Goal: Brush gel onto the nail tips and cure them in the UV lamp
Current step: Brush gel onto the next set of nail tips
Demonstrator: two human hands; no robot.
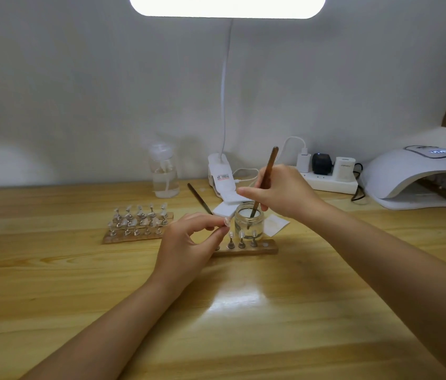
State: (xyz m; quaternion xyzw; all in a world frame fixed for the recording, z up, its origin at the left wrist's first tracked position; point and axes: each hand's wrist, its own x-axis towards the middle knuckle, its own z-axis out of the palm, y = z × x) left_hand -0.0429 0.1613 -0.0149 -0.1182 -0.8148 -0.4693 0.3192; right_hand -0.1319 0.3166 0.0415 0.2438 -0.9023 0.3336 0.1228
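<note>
My right hand [282, 192] grips a brown-handled brush [267, 174], whose tip dips into a small glass jar [249, 220] of clear liquid. My left hand [189, 242] pinches a nail tip on its little stand [226, 222] between thumb and fingers, just left of the jar. In front of the jar lies a wooden strip holder [260, 249] with three more nail tips on stands. A second wooden holder [138, 224] with several nail tips sits to the left. The white UV lamp [419, 176] stands at the far right, its display lit; another holder is dimly visible inside.
A clear pump bottle [164, 171] stands at the back. A clip-on desk lamp base [220, 175], a power strip with plugs [328, 176], a second brush [199, 198], a white pad [224, 208] and a small paper wipe [275, 223] surround the jar.
</note>
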